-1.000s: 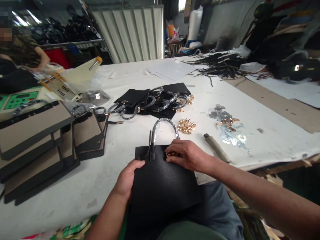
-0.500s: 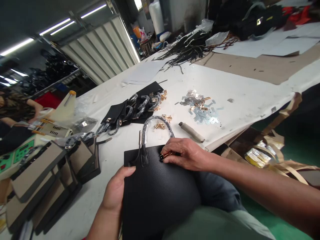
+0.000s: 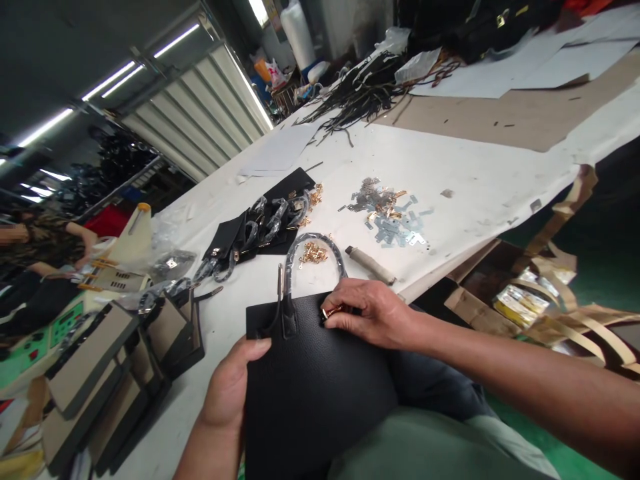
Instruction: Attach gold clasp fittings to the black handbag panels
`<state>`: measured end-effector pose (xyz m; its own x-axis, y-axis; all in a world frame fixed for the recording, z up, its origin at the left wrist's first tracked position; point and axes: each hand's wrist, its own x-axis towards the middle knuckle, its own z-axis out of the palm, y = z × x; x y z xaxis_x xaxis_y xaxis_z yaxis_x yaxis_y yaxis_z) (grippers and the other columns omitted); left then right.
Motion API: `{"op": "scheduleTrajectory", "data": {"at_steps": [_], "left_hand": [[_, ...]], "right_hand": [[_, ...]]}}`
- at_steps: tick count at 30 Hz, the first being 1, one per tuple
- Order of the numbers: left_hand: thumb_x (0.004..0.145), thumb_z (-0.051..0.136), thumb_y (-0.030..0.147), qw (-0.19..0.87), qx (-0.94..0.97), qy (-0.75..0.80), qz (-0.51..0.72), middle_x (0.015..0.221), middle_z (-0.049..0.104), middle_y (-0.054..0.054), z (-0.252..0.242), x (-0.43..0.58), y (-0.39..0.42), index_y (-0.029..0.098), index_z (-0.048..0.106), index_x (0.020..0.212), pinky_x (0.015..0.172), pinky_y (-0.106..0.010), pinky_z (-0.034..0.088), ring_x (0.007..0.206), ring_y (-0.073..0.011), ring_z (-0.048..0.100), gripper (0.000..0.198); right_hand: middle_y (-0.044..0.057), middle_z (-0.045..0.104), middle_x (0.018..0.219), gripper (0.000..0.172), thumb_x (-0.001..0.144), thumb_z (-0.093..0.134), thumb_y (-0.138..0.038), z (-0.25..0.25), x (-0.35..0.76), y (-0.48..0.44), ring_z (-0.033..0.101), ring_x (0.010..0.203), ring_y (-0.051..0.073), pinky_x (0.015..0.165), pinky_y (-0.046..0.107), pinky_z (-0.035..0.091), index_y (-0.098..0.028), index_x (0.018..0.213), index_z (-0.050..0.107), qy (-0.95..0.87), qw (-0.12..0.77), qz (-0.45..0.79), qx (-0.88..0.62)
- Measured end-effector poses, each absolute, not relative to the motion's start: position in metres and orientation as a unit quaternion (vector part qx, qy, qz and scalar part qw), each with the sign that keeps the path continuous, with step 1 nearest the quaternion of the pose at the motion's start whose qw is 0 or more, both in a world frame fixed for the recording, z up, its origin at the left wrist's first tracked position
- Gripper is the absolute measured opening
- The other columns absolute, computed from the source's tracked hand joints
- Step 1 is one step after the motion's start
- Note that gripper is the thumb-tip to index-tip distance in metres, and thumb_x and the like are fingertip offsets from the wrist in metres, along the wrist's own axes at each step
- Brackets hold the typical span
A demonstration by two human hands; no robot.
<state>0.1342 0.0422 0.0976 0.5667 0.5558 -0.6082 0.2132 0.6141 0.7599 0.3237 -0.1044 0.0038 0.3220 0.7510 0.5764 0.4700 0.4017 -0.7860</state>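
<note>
A black leather panel point(image 3: 320, 387) with a plastic-wrapped loop handle point(image 3: 314, 237) lies toward me over my lap. My left hand point(image 3: 235, 373) grips its left edge, thumb on the front and fingers hidden behind. Near the top edge, my right hand point(image 3: 367, 312) pinches a small shiny gold-coloured metal piece point(image 3: 331, 311) against the leather, beside the handle's base. Small gold fittings point(image 3: 313, 253) show through the handle loop on the table. Flat metal plates point(image 3: 395, 220) lie in a pile farther right.
Black panels with wrapped handles point(image 3: 260, 223) lie ahead on the white table point(image 3: 450, 160). Beige and black bag pieces point(image 3: 95, 360) stack at left. A wrapped rod point(image 3: 371, 264) lies near the table edge. Another person point(image 3: 50, 243) sits at far left; a carton point(image 3: 480, 300) is at right.
The view has shifted slightly, so the table items appear a little farther left. Both hands keep about the same places on the black panel.
</note>
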Motion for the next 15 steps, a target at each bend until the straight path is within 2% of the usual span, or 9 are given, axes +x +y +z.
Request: {"op": "scheduleTrajectory", "data": {"at_steps": [8,15], "left_hand": [[0.075,0.064,0.016,0.776,0.438,0.443,0.099,0.094,0.079,-0.012,0.099,0.136,0.037,0.012,0.074,0.122,0.091,-0.049,0.062,0.097,-0.0374,0.075,0.048],[0.077,0.062,0.016,0.775,0.418,0.467,0.081,0.097,0.079,-0.013,0.098,0.132,0.039,0.013,0.072,0.126,0.09,-0.05,0.062,0.096,-0.0374,0.075,0.05]], "right_hand": [[0.006,0.071,0.092,0.011,0.098,0.067,-0.029,0.004,0.323,-0.107,0.066,0.084,0.017,0.076,0.028,0.053,-0.02,0.102,0.072,-0.58,0.608,0.11,-0.531],[0.008,0.073,0.093,0.016,0.097,0.068,-0.03,0.005,0.337,-0.1,0.068,0.087,0.017,0.081,0.027,0.054,-0.017,0.103,0.076,-0.637,0.584,0.175,-0.471]]}}
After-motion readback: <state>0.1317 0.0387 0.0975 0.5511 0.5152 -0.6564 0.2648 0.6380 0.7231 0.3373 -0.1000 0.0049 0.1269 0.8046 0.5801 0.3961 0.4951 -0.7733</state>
